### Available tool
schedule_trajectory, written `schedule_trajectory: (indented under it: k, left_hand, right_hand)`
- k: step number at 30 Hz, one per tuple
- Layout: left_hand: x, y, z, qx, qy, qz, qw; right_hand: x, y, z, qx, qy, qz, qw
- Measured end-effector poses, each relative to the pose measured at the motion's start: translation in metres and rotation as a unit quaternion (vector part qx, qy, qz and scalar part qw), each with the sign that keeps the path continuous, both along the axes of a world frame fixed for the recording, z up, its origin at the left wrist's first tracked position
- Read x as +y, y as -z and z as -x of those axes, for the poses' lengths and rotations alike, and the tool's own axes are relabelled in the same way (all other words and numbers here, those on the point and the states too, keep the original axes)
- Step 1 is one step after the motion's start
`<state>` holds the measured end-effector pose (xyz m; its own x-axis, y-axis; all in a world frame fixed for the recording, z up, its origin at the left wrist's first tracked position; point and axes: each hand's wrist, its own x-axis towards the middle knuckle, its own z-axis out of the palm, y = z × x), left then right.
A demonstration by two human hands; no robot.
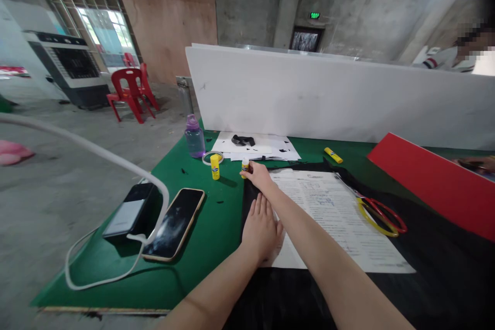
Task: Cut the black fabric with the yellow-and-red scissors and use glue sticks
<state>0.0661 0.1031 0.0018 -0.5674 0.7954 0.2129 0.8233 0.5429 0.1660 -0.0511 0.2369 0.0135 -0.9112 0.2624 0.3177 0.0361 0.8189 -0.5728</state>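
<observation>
My left hand [262,227] lies flat with fingers stretched out on the black sheet [425,289], at the left edge of a printed white paper [340,221]. My right hand [260,174] reaches forward past it and pinches a small yellow glue stick [245,166] standing at the far left corner of the black sheet. A second yellow glue stick [215,166] stands upright a little to the left on the green mat [216,227]. A third glue stick [333,155] lies on its side further right.
Scissors with red and yellow handles [381,215] lie right of the paper. A phone [174,223], a power bank [132,210] with white cable, a purple bottle [194,136], white sheets with black scraps [257,146], a white partition [340,93] and a red board [436,183] surround the work area.
</observation>
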Motion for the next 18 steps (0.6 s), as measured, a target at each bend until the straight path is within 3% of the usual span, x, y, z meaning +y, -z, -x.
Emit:
schedule_trajectory:
  k: [18]
  left_hand:
    - [0.001, 0.001, 0.003, -0.033, 0.009, -0.005, 0.999]
  right_hand:
    - [0.005, 0.008, 0.012, 0.028, 0.003, 0.032, 0.999]
